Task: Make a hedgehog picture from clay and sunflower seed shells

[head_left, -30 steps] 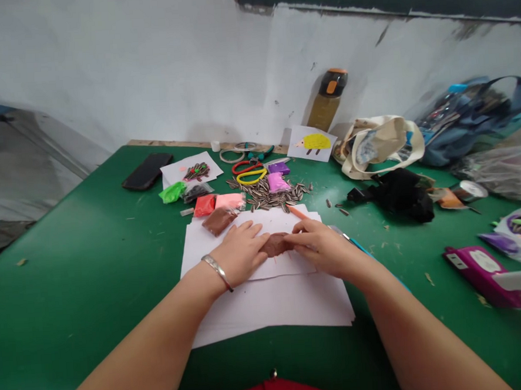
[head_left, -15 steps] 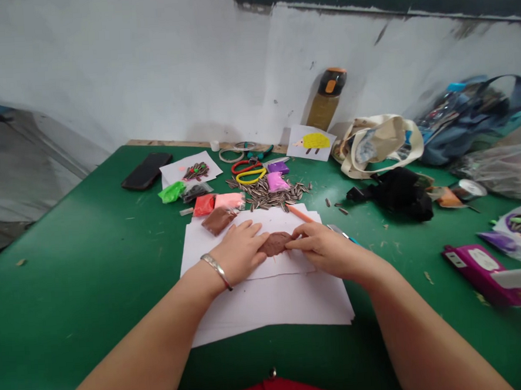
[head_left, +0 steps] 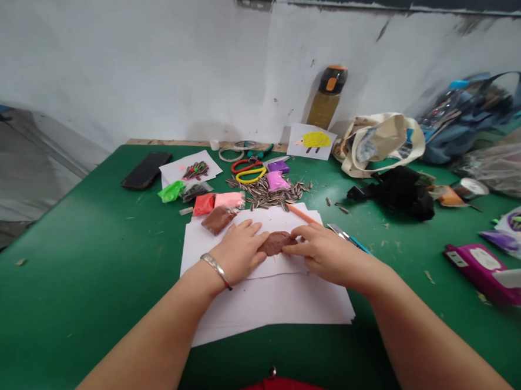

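Note:
A flattened oval of brown modelling clay (head_left: pixel 276 243) lies on white paper (head_left: pixel 271 303) in front of me. Flat on the paper, my left hand (head_left: pixel 240 252) has its fingers apart, with thumb and forefinger touching the clay's left edge. My right hand (head_left: pixel 323 249) pinches the clay's right end between thumb and fingers. Just beyond my left hand is a bag of brown clay (head_left: pixel 219 219). An orange pencil (head_left: pixel 303 214) lies past the clay, and a craft knife (head_left: pixel 349 238) is partly hidden beside my right hand.
Striped sunflower seeds (head_left: pixel 264 193) are heaped behind the paper, near yellow-handled scissors (head_left: pixel 250 175) and bright clay packets (head_left: pixel 204 204). A phone (head_left: pixel 146 170) lies left. A hedgehog drawing (head_left: pixel 312 141) leans below a bottle (head_left: pixel 326 98). Right are a cloth bag (head_left: pixel 350 154) and a magenta device (head_left: pixel 486 272).
My right thumb and fingers have shifted slightly on the clay's right end, and more of the craft knife shows. My left hand stays in place.

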The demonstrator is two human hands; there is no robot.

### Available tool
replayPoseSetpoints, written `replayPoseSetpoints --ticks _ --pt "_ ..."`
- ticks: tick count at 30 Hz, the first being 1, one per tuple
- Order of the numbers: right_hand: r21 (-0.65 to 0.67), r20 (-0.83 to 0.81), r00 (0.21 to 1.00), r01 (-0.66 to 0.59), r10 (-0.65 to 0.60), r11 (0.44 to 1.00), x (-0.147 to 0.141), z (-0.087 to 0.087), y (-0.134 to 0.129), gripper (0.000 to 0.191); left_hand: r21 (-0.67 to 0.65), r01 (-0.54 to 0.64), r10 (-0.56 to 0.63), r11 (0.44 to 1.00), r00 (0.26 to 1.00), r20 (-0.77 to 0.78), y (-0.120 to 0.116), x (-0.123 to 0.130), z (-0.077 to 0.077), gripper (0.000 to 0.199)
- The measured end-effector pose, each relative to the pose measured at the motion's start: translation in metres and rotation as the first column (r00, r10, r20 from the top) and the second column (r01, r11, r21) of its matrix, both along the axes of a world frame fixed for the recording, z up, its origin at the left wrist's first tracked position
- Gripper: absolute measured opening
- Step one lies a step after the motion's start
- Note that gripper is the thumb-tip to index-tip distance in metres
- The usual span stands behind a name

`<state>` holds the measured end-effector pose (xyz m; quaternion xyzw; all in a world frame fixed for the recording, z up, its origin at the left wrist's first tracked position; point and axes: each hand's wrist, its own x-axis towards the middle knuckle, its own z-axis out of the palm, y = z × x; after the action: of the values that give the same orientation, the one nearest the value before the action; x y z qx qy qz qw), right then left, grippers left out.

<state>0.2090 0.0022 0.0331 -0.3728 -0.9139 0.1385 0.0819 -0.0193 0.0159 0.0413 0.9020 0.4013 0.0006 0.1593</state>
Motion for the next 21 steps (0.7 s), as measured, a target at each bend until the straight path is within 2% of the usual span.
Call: replayPoseSetpoints --ticks 7,14,21 --pt "-0.050 -0.011 1.000 0.011 -0.011 0.999 0.0004 0.0035 0.0007 0.051 0.014 -0.006 0.006 1.000 1.000 -0.001 0.0004 -0.0011 -0.0037 0.022" --pt "0.034 0.068 0.997 0.044 -0.046 0.998 -0.0014 -0.0005 -0.0022 0.054 0.011 -0.006 0.006 1.000 1.000 0.006 0.0001 -0.0009 -0.0028 0.025" --pt "0.066 0.078 0.996 0.044 -0.049 0.997 -0.0055 0.0052 -0.0070 0.058 0.032 -0.011 0.012 0.999 1.000 -0.006 -0.0003 -0.0015 -0.0053 0.030"
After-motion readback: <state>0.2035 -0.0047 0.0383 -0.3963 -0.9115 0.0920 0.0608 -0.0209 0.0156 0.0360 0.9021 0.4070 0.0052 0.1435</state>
